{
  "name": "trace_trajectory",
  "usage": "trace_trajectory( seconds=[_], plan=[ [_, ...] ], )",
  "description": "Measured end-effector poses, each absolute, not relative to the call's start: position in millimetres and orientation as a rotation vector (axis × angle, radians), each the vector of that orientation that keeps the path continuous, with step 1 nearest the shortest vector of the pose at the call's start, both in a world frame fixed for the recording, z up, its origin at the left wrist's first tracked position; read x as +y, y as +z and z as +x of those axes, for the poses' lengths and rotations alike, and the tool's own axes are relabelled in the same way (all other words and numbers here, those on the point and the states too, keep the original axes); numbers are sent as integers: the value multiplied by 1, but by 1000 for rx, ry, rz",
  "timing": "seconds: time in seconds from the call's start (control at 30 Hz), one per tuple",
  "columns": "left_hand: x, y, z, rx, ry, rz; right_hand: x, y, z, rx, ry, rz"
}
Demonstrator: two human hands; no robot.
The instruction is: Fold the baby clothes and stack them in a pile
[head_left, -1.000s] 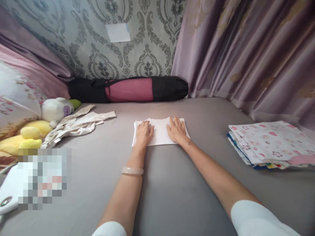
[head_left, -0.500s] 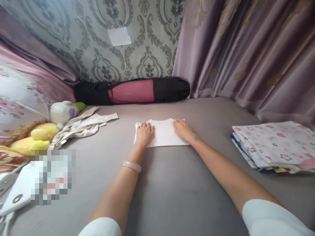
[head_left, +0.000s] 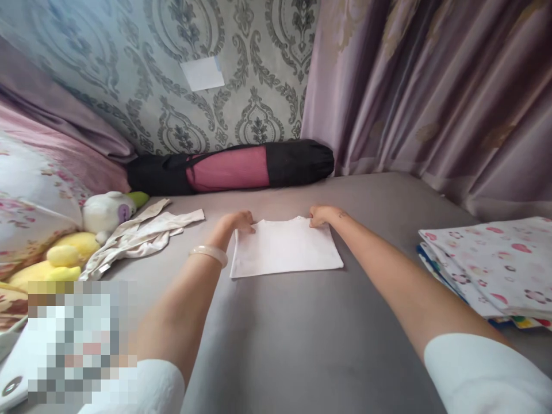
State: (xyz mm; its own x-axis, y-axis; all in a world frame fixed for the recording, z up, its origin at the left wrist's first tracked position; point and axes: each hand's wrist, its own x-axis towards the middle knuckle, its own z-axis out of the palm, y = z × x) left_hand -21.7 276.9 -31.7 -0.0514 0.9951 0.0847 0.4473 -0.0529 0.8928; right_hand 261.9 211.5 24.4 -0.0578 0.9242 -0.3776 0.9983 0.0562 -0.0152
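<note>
A white folded shirt (head_left: pixel 285 248) lies flat on the grey sheet in front of me, its neckline at the far edge. My left hand (head_left: pixel 240 222) is closed with bent fingers on its far left corner. At the far right corner, my right hand (head_left: pixel 319 215) pinches the cloth between thumb and fingers. The shirt's near edge rests on the sheet, and its two far corners are partly hidden by my hands.
A crumpled cream garment (head_left: pixel 150 233) lies to the left, beside a white plush toy (head_left: pixel 103 213) and a yellow plush toy (head_left: pixel 64 256). Folded patterned cloths (head_left: pixel 495 259) are stacked at right. Along the wall lies a black and dark pink long bag (head_left: pixel 233 168).
Both hands have gone from lying flat on the shirt to gripping its far corners. More of the shirt's front shows. The view has shifted slightly.
</note>
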Motion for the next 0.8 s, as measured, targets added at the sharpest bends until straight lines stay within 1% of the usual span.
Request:
trace_trajectory(
  seconds=[0.2, 0.33, 0.43, 0.53, 0.63, 0.8],
  plan=[
    [292, -28, -21, 1598, 884, 1711, 216, 29, 261, 2008, -466, 1887],
    [275, -20, -19, 1605, 558, 1882, 206, 28, 262, 2025, -473, 1934],
    [249, -11, -17, 1645, 266, 1999, 192, 25, 262, 2062, -457, 1997],
    [219, 0, -14, 1734, 76, 2105, 176, 21, 262, 2141, -397, 2076],
    [197, 13, -11, 1798, 10, 2194, 162, 22, 266, 2224, -363, 2134],
    [185, 45, -17, 1814, 33, 2264, 150, 44, 279, 2356, -341, 2156]
  ],
)
